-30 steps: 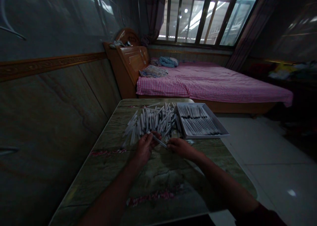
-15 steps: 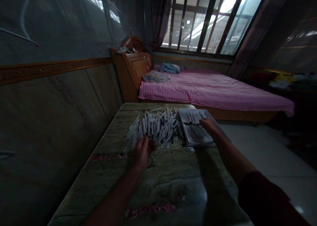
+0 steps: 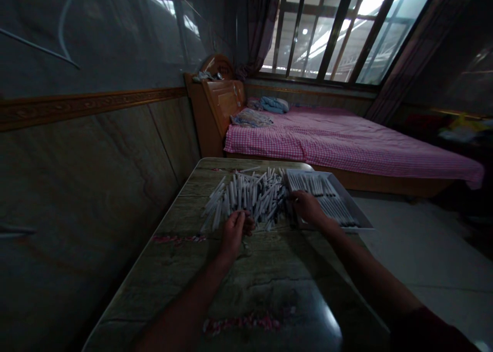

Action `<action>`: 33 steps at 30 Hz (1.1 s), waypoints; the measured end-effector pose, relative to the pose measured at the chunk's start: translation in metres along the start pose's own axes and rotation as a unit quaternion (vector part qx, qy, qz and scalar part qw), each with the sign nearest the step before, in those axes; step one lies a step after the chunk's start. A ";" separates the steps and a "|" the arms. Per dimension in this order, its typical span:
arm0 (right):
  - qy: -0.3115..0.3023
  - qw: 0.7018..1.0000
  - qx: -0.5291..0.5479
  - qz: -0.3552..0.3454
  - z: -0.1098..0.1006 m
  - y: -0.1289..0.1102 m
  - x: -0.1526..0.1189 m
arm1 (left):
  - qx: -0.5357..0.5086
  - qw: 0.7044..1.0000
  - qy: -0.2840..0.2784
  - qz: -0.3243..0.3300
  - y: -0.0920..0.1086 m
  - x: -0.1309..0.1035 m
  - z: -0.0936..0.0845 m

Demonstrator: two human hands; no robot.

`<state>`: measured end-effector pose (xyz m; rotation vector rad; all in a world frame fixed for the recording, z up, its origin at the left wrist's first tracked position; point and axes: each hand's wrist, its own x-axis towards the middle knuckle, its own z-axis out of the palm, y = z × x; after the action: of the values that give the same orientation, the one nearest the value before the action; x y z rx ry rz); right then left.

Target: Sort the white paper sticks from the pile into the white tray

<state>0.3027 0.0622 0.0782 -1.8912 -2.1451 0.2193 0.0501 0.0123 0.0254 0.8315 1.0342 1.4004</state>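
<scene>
Many thin white pen-like sticks, several with dark ends, lie in a loose pile (image 3: 252, 192) on the table. My left hand (image 3: 234, 231) is at the pile's front edge, fingers curled closed; what they hold, if anything, is too dark to make out. To the right of the pile stands a shallow pale box (image 3: 356, 213), with similar sticks (image 3: 314, 184) laid side by side in two rows. Over the box's left edge, my right hand (image 3: 308, 208) reaches toward the pile, fingers stretched to the left and nothing visible in them.
The table (image 3: 269, 280) has a dark stone-like top with a rounded far edge. Behind it is a bed (image 3: 339, 141) with a pink checked sheet and a wooden headboard (image 3: 217, 105). A tiled wall (image 3: 115, 172) runs along the left; pale floor (image 3: 408, 239) shows on the right.
My right hand has moved left from the middle of the box to its left edge, uncovering the rows. My left hand stays by the pile. The whole view has shifted slightly.
</scene>
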 end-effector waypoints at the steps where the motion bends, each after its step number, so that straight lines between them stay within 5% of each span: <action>1: -0.014 0.999 -0.005 -0.042 0.007 -0.015 -0.007 | 0.008 1.000 -0.007 0.000 0.000 -0.002 0.001; 6: -0.050 0.985 -0.044 -0.159 0.030 -0.058 -0.024 | 0.049 0.997 -0.053 -0.012 -0.002 -0.013 0.003; 12: -0.043 0.976 -0.054 -0.208 0.032 -0.060 -0.019 | 0.078 0.990 -0.110 -0.036 -0.005 -0.018 0.004; 21: 0.111 0.966 0.057 -0.225 0.041 -0.048 -0.060 | 0.031 0.980 -0.163 -0.106 -0.005 -0.025 0.006; 27: 0.144 0.914 0.155 -0.347 0.068 -0.062 -0.095 | -0.037 0.979 -0.153 -0.133 0.002 -0.031 0.005; 33: 0.161 0.945 0.138 -0.249 0.074 -0.056 -0.084 | -0.100 0.984 -0.088 -0.118 -0.003 -0.021 -0.001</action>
<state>0.2362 -0.0239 0.0154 -1.0998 -2.1435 0.0896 0.0520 -0.0088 0.0241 0.6490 0.8138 1.1835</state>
